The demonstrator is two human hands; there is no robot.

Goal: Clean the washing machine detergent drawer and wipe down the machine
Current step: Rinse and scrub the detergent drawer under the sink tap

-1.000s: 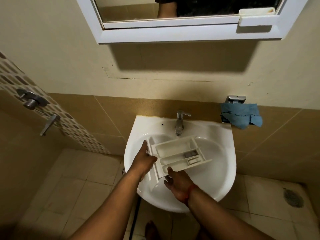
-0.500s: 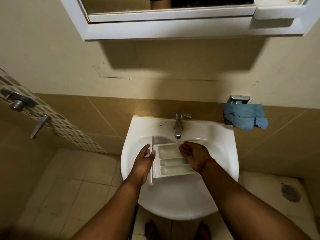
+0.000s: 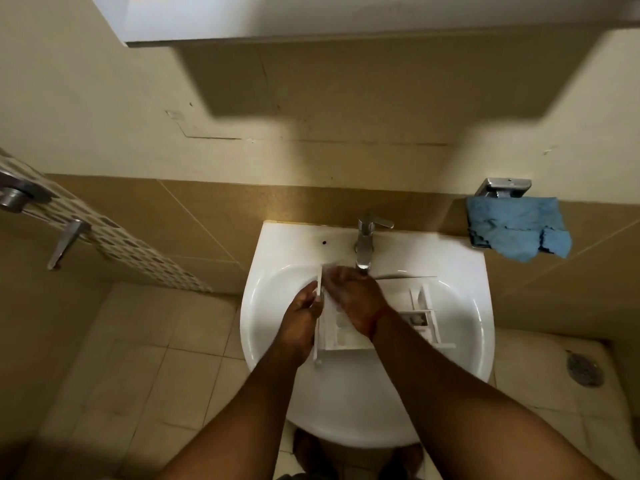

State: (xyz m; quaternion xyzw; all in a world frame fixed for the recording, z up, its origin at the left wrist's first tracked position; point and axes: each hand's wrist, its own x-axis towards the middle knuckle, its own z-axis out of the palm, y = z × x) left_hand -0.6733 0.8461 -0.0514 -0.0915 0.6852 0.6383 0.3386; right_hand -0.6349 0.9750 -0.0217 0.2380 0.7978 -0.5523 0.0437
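White sink (image 3: 273,327) against the far wall, tap (image 3: 364,242) at its far rim, blue cloth (image 3: 516,232) hanging to the right. Lying across the bowl under the spout: drawer (image 3: 420,308), light, stiff plastic, likely slippery wet; best held by the front panel. Left hand (image 3: 300,318) pinching that panel; right hand (image 3: 353,299) flat inside, fingers straight.

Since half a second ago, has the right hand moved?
Yes. The right hand shifted left across the detergent drawer, away from under the tap, toward the left hand.
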